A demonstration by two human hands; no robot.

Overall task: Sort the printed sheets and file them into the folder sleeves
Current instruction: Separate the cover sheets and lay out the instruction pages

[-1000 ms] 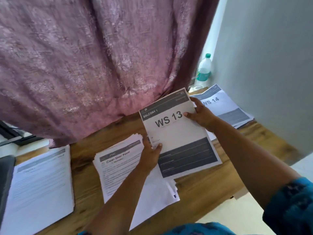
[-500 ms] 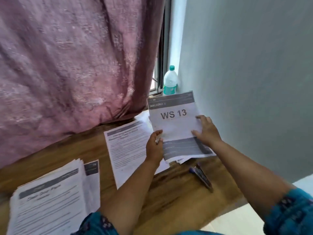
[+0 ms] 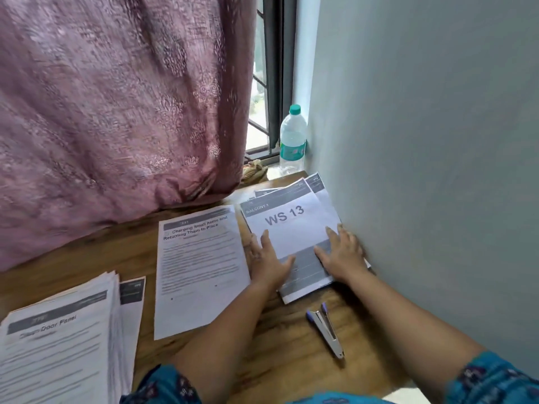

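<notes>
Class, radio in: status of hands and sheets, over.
Both hands, left and right, flat on WS 13 sheet. Sheet tops wall-side pile. Stapler nearby, not blocking.

The WS 13 sheet (image 3: 287, 228), held up before, now lies on the stack under both flattened hands.

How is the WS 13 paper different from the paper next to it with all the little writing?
The WS 13 sheet shows big letters and a wide grey block; the Charging sheet is filled with small text lines. Both hands, left and right, press WS 13; nothing touches the Charging sheet. WS 13 tops a pile by the wall. Both lie flat and have grey headers.
</notes>
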